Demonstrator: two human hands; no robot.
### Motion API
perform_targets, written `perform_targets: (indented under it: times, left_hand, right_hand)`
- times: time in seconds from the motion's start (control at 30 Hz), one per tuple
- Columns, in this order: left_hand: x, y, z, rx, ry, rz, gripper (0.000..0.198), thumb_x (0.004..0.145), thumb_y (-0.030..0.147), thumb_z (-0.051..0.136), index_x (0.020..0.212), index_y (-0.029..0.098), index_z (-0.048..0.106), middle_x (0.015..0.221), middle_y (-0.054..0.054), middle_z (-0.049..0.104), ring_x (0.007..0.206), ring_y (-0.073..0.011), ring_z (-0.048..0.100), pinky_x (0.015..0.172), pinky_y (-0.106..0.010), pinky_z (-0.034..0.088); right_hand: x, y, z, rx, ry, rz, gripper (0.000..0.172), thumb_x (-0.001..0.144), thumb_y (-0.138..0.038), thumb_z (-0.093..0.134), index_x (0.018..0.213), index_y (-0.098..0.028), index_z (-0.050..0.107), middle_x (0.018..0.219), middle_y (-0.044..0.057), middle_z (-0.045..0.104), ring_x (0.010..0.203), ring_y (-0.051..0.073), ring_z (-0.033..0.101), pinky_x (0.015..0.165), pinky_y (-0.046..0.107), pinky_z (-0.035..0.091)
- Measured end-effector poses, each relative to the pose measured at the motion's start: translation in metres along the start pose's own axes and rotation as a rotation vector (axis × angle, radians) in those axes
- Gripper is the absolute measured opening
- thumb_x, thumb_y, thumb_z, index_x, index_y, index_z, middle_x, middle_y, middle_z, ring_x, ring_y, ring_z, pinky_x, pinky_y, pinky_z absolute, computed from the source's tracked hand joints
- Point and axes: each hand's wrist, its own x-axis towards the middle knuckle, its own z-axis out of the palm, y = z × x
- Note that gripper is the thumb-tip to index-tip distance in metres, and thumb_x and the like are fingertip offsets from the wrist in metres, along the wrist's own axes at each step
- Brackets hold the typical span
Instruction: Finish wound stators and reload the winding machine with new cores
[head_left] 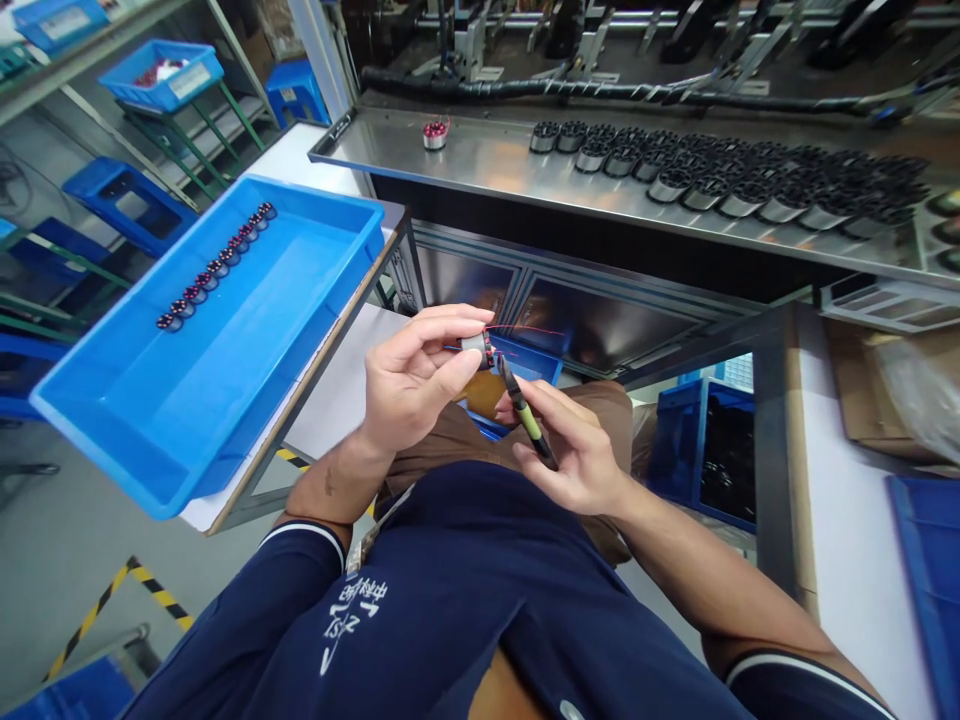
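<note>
My left hand [416,375] is closed round a small wound coil part [478,347] with thin red wire ends sticking out to the right. My right hand [570,440] grips a slim green and black hand tool [525,415] whose tip touches the coil. Both hands hover over my lap, below the steel bench. A blue tray [225,340] to my left holds a row of several similar wound coils [217,267] along its far side.
A steel shelf [495,160] ahead carries one wound coil [434,133] and several bare black cores [720,175] in rows. Blue bins and stools stand at the left, another blue bin [705,450] under the bench at right, and cardboard on the right table.
</note>
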Motion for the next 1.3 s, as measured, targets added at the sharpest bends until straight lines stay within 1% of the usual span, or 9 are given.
perform_targets:
  times: [0.1, 0.27, 0.47, 0.53, 0.63, 0.77, 1.03, 1.2, 1.3]
  left_hand:
    - [-0.0007, -0.0006, -0.0007, 0.023, -0.014, 0.021, 0.021, 0.089, 0.021, 0.072, 0.11, 0.026, 0.074, 0.111, -0.004, 0.076, 0.108, -0.0199, 0.071, 0.095, -0.04, 0.061]
    - [-0.0021, -0.0003, 0.0001, 0.048, -0.024, 0.012, 0.021, 0.089, 0.019, 0.07, 0.109, 0.026, 0.074, 0.111, -0.004, 0.075, 0.11, -0.0203, 0.07, 0.098, -0.042, 0.06]
    - [-0.0028, 0.0002, 0.0029, 0.083, -0.012, 0.013, 0.02, 0.089, 0.02, 0.071, 0.107, 0.026, 0.074, 0.11, -0.004, 0.075, 0.108, -0.0203, 0.071, 0.094, -0.04, 0.061]
    - [-0.0028, 0.0001, 0.0029, 0.087, -0.015, 0.018, 0.021, 0.089, 0.019, 0.071, 0.108, 0.027, 0.074, 0.11, -0.004, 0.075, 0.108, -0.0201, 0.071, 0.093, -0.039, 0.062]
    - [-0.0028, 0.0004, 0.0021, 0.096, -0.029, 0.035, 0.022, 0.088, 0.018, 0.071, 0.108, 0.027, 0.074, 0.11, -0.004, 0.075, 0.108, -0.0204, 0.07, 0.094, -0.04, 0.061]
    - [-0.0027, 0.002, 0.002, 0.114, -0.045, 0.052, 0.022, 0.088, 0.018, 0.071, 0.108, 0.027, 0.074, 0.111, -0.004, 0.075, 0.109, -0.0208, 0.07, 0.097, -0.041, 0.06]
    - [-0.0021, 0.0034, 0.0029, 0.146, -0.076, 0.066, 0.022, 0.088, 0.02, 0.071, 0.109, 0.027, 0.074, 0.111, -0.005, 0.075, 0.108, -0.0208, 0.07, 0.092, -0.039, 0.062]
    - [-0.0026, 0.0029, 0.0025, 0.163, -0.067, 0.066, 0.02, 0.088, 0.023, 0.071, 0.108, 0.028, 0.074, 0.11, -0.004, 0.075, 0.108, -0.0209, 0.07, 0.093, -0.04, 0.061]
    - [-0.0029, 0.0028, 0.0027, 0.157, -0.06, 0.058, 0.02, 0.088, 0.023, 0.072, 0.108, 0.028, 0.074, 0.11, -0.004, 0.075, 0.108, -0.021, 0.07, 0.092, -0.04, 0.061]
  right_hand:
    - [0.0008, 0.0014, 0.0011, 0.012, 0.0, -0.005, 0.078, 0.08, -0.008, 0.058, 0.154, -0.027, 0.041, 0.117, 0.012, 0.067, 0.097, 0.024, 0.066, 0.083, 0.04, 0.058]
    - [0.003, 0.0008, 0.0007, 0.015, 0.003, 0.002, 0.079, 0.079, -0.006, 0.058, 0.153, -0.028, 0.041, 0.116, 0.011, 0.067, 0.094, 0.023, 0.066, 0.081, 0.039, 0.059]
    - [0.0016, 0.0015, 0.0004, -0.073, 0.057, -0.018, 0.076, 0.079, -0.002, 0.059, 0.15, -0.027, 0.048, 0.097, 0.007, 0.068, 0.079, 0.018, 0.064, 0.07, 0.032, 0.057]
    - [0.0001, 0.0037, 0.0006, -0.097, 0.075, 0.002, 0.074, 0.08, -0.002, 0.06, 0.149, -0.026, 0.049, 0.096, 0.006, 0.068, 0.078, 0.018, 0.065, 0.069, 0.031, 0.057]
    - [-0.0004, 0.0056, 0.0007, -0.091, 0.083, 0.04, 0.072, 0.08, -0.004, 0.059, 0.148, -0.026, 0.05, 0.103, 0.008, 0.07, 0.083, 0.02, 0.067, 0.074, 0.034, 0.059]
    - [0.0023, 0.0035, 0.0006, -0.025, 0.049, 0.041, 0.076, 0.078, -0.006, 0.057, 0.151, -0.025, 0.047, 0.115, 0.011, 0.069, 0.091, 0.022, 0.067, 0.083, 0.04, 0.06]
    - [0.0051, 0.0004, 0.001, -0.014, 0.054, 0.048, 0.075, 0.078, -0.007, 0.057, 0.15, -0.024, 0.046, 0.1, 0.008, 0.066, 0.084, 0.02, 0.063, 0.076, 0.038, 0.059]
    - [0.0049, 0.0014, 0.0016, 0.011, 0.067, 0.01, 0.078, 0.076, -0.004, 0.056, 0.151, -0.025, 0.045, 0.102, 0.008, 0.066, 0.085, 0.02, 0.063, 0.076, 0.037, 0.058]
    - [0.0044, 0.0005, 0.0016, 0.008, 0.059, 0.02, 0.078, 0.076, -0.004, 0.056, 0.151, -0.025, 0.045, 0.103, 0.009, 0.066, 0.086, 0.021, 0.063, 0.076, 0.037, 0.058]
